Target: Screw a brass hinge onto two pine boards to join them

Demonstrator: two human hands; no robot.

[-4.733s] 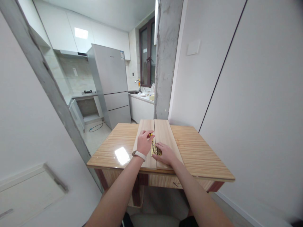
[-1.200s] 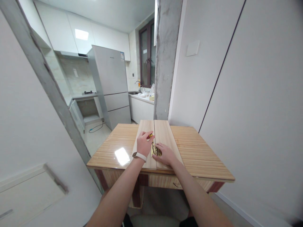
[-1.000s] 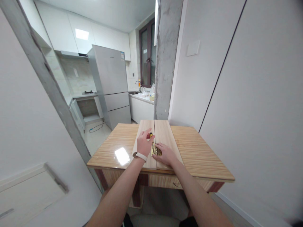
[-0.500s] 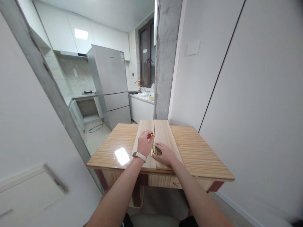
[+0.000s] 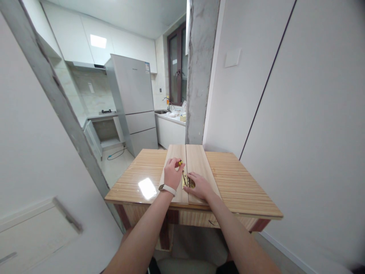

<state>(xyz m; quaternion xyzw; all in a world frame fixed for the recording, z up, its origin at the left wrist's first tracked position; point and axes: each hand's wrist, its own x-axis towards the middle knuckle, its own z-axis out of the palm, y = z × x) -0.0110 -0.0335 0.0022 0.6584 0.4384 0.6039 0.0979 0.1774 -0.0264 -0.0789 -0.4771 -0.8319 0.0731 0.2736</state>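
My left hand (image 5: 172, 173), with a pale-banded watch at the wrist, is closed in a pinch round the yellow-and-black handle of a small screwdriver (image 5: 180, 163). Its thin shaft slants down to a brass hinge (image 5: 184, 182). That hinge lies across the seam between two light wooden boards, the left board (image 5: 176, 152) and the right board (image 5: 196, 156). My right hand (image 5: 199, 185) rests on the right board and holds the hinge between thumb and fingers, covering part of it. Screws, if any, are too small to make out.
Both boards lie side by side on a striped wooden table (image 5: 239, 182) with a drawer in front. Close on the right stands a white wall (image 5: 308, 114). Beyond the table are a grey pillar (image 5: 199, 76), a fridge (image 5: 134, 87) and a sink counter (image 5: 171, 127).
My left hand has shifted slightly left with the screwdriver, whose handle now leans further left. My right hand stays on the hinge, and the boards have not moved.
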